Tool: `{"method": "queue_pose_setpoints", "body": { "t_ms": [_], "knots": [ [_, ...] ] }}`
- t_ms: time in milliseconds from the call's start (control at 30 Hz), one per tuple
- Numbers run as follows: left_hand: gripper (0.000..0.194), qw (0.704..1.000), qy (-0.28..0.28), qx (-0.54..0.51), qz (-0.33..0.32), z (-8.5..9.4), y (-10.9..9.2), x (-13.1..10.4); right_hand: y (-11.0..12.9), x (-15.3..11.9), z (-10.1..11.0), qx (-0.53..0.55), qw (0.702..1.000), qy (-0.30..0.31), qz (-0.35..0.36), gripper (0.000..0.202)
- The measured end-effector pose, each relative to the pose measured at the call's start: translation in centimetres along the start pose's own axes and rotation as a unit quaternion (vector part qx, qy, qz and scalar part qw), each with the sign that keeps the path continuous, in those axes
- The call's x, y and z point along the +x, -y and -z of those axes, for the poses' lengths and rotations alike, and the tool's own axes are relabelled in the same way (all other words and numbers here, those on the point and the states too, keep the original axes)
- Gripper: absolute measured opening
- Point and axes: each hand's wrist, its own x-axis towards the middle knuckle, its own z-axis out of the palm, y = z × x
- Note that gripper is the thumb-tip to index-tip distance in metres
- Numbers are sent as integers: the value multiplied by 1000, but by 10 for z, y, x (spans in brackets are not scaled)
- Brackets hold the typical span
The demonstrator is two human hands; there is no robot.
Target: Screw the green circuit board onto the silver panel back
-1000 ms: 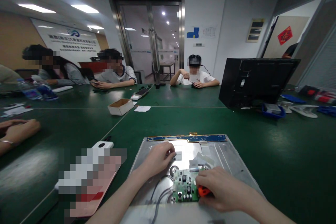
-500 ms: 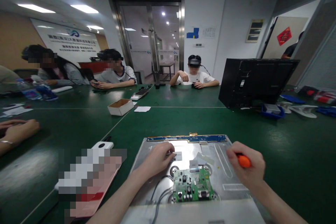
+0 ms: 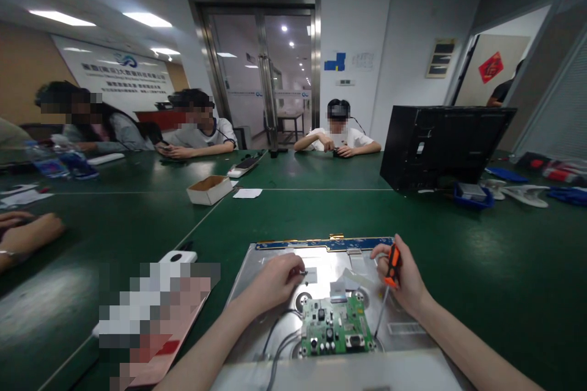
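A metal panel (image 3: pixel 284 342) lies on the green table, with a green circuit board (image 3: pixel 338 325) on it and a blue strip board (image 3: pixel 316 245) along its far edge. My right hand (image 3: pixel 403 278) grips an orange and black screwdriver (image 3: pixel 393 266), its shaft slanting down to the board's lower right corner. Over the panel's upper left part, my left hand (image 3: pixel 282 278) pinches something small and dark by a clear tape piece. Grey cables (image 3: pixel 276 348) run from the board's left side.
Left of the panel are a white power strip (image 3: pixel 178 256) and a pinkish flat item (image 3: pixel 188 302). Farther off are an open box (image 3: pixel 210 189), a black monitor (image 3: pixel 444 146) and a blue tray (image 3: pixel 472 195). Several people sit around the table.
My right hand has moved left over the panel and turned the screwdriver, whose shaft now points down at the board's corner. My left hand has hardly moved.
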Motion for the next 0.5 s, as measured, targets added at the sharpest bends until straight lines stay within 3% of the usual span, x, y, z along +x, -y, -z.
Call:
{"method": "queue_pose_setpoints", "body": {
  "t_ms": [200,500],
  "knots": [
    [9,999,-7,-36,21,6,-3,-1,-15,0,1,22,998,25,-53,66],
    [10,994,2,-95,49,11,-5,-4,-16,1,3,36,997,32,-68,66]
  ]
}}
